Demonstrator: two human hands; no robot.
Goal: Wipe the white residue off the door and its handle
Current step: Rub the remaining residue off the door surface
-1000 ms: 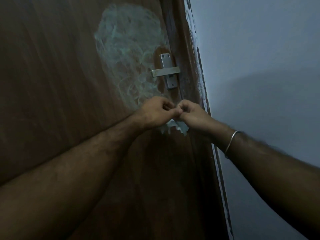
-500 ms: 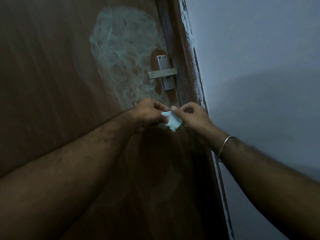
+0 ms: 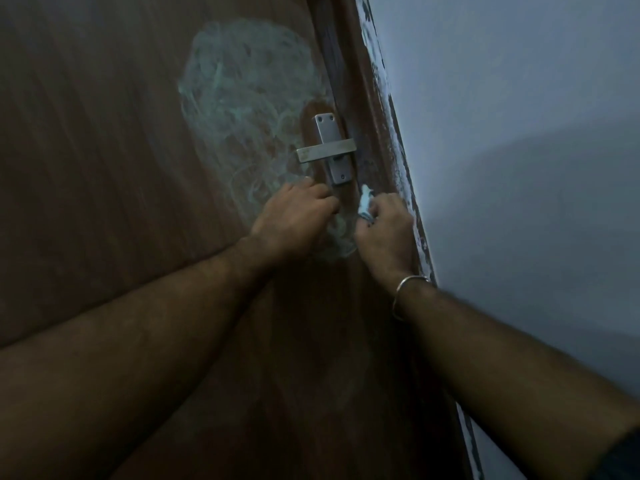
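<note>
Brown wooden door (image 3: 104,168); swirled white residue (image 3: 242,91) smeared on its face beside the metal lever handle (image 3: 327,150); handle mounted near the door's edge.

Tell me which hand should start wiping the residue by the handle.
Right, probably. The right hand already grips the white wipe just below the handle, beside the residue. The left hand holds nothing and rests on the door.

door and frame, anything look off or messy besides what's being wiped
Yes. A big swirled patch of white residue covers the door left of and above the handle. White flecks, paint or chipping, run along the frame edge beside the wall. The right hand holds a crumpled wipe.
</note>
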